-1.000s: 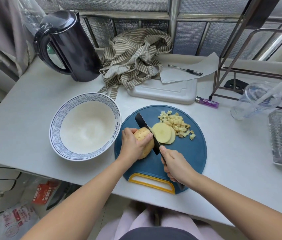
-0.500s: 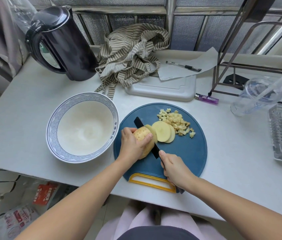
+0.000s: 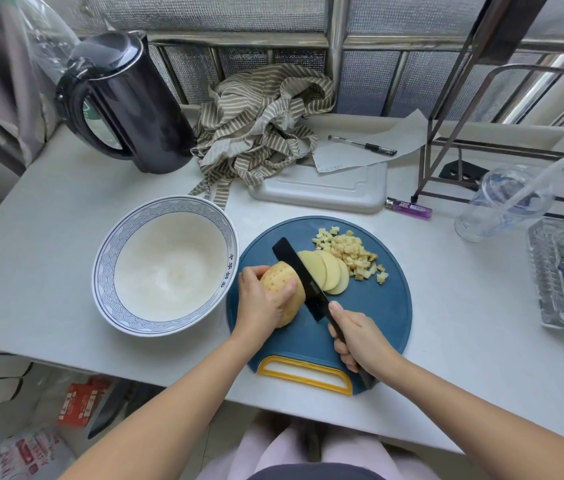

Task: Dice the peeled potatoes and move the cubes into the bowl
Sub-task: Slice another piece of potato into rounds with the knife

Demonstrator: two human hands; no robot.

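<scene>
Head view: a pale yellow peeled potato [image 3: 282, 276] lies on the round blue cutting board [image 3: 380, 317]. The left hand [image 3: 260, 303] curls its fingers round it, and the right hand [image 3: 360, 341] grips the black knife [image 3: 303, 278] at its cut face. Round slices [image 3: 329, 276] and small cubes [image 3: 353, 252] lie just beyond. The white blue-rimmed bowl [image 3: 124, 235] holds none. Even cuts with the holding fingers tucked back look safest.
</scene>
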